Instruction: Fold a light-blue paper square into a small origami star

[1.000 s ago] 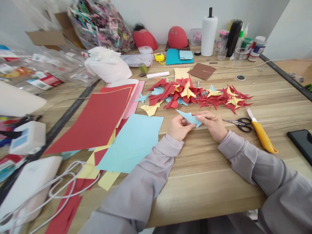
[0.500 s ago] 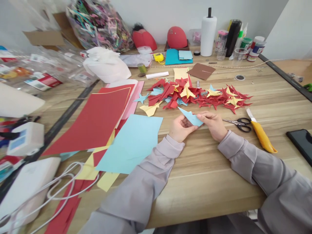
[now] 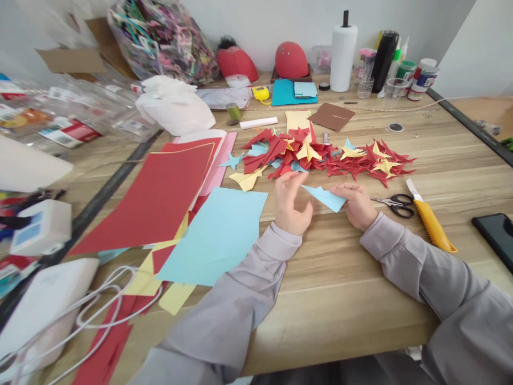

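My right hand (image 3: pixel 356 205) pinches a light blue folded paper piece (image 3: pixel 325 198) by its right end, holding it just above the wooden tabletop (image 3: pixel 320 299). My left hand (image 3: pixel 292 205) stands apart from that paper, fingers spread and holding nothing. Just beyond my fingertips lies a heap of folded red, yellow and blue paper shapes (image 3: pixel 320 155). A loose sheet of light blue paper (image 3: pixel 216 235) lies left of my left hand.
Red, pink and yellow paper sheets (image 3: pixel 152 198) overlap at the left. Scissors (image 3: pixel 396 206) and a yellow utility knife (image 3: pixel 430 224) lie right of my right hand, and a phone (image 3: pixel 495 235) sits further right. Bottles and a paper towel roll (image 3: pixel 343 51) line the back.
My left hand has let go of the blue paper and lifted with its fingers apart. The paper, still in my right hand, has shifted slightly right.
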`<state>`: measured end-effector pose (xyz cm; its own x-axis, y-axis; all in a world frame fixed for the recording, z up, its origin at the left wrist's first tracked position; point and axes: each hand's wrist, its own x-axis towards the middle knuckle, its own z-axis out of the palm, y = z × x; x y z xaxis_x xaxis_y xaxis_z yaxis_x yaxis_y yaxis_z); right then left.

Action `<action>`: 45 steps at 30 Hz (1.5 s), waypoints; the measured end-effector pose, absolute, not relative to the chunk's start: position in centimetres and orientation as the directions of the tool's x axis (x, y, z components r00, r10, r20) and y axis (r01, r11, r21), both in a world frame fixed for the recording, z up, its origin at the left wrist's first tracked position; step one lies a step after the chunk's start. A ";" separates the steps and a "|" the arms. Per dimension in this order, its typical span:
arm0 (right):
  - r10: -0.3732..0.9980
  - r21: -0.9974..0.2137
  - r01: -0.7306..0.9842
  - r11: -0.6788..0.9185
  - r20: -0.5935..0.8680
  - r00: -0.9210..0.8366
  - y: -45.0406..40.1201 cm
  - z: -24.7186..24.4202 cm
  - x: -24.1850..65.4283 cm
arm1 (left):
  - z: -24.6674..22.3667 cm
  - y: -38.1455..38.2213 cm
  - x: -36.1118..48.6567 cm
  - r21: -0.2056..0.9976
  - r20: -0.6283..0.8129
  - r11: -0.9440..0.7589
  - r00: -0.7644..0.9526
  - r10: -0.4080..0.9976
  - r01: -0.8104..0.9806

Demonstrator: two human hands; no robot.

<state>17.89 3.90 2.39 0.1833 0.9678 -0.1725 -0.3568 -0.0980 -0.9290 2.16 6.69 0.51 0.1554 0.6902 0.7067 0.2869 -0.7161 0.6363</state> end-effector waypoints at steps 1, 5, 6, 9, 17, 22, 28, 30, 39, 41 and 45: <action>0.968 -0.926 -0.364 -0.105 -0.179 0.177 3.9 2.5 17.9 | 0.6 6.7 2.0 0.518 0.765 -0.780 0.217 0.606 0.352; 0.974 -0.925 -0.361 -0.115 -0.177 0.141 3.9 2.5 17.9 | 0.5 7.0 1.6 0.232 0.828 -0.892 0.403 0.390 0.387; 0.976 -0.928 -0.354 -0.113 -0.171 0.137 3.9 2.5 18.0 | 0.4 7.1 1.5 0.216 0.823 -0.900 0.425 0.376 0.379; 0.980 -0.939 -0.329 -0.100 -0.151 0.133 3.9 2.3 18.0 | 0.4 7.1 1.2 0.233 0.798 -0.912 0.470 0.377 0.337; 0.981 -0.968 -0.252 -0.022 -0.070 0.184 4.3 1.4 18.0 | 1.0 6.9 1.2 0.173 0.842 -0.919 0.431 0.324 0.355; 0.829 -0.782 0.466 0.414 0.535 0.161 2.8 1.6 17.5 | 0.9 7.2 1.0 0.111 0.845 -0.865 0.412 0.341 0.488; 0.590 -0.135 0.875 0.465 0.784 -0.193 1.7 1.9 17.0 | 1.1 6.9 1.1 -0.005 0.840 -0.850 0.464 0.282 0.527; 0.555 -0.058 0.875 0.481 0.792 -0.253 1.8 1.8 17.1 | 1.1 6.8 1.3 -0.028 0.824 -0.852 0.495 0.277 0.523; 0.522 0.100 0.852 0.514 0.751 -0.403 1.8 1.8 17.3 | 1.0 6.6 1.4 -0.021 0.832 -0.846 0.478 0.281 0.533; 0.536 0.099 0.848 0.520 0.736 -0.414 1.7 1.8 17.4 | 1.0 6.5 1.4 -0.007 0.840 -0.852 0.465 0.279 0.524; 0.604 0.035 0.852 0.522 0.691 -0.398 1.7 1.9 17.4 | 1.1 6.5 1.4 0.025 0.850 -0.877 0.451 0.271 0.480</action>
<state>17.39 1.67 1.88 -0.3980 0.6035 0.6909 0.8524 0.5218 0.0352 1.40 6.47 1.12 0.4513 0.2709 0.8503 0.4800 -0.8769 0.0247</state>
